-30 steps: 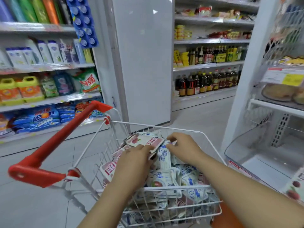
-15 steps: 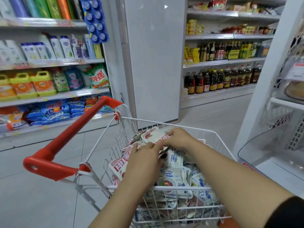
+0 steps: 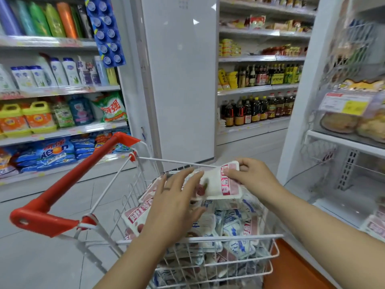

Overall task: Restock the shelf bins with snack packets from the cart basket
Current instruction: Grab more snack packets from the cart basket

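hands: R hand [image 3: 252, 178] pinches pink-white snack packet [image 3: 218, 184] by its right end, forearm in from lower right | L hand [image 3: 177, 201] open, palm down, fingers straight & spread, tips at packet's left edge | packet held flat just above pile [image 3: 235, 230] in cart basket [image 3: 198, 239]

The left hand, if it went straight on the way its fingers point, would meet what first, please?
Most likely the pink-and-white packet that the right hand pinches over the cart basket; the left hand seems to have fingertips at its edge, though depth is unclear.
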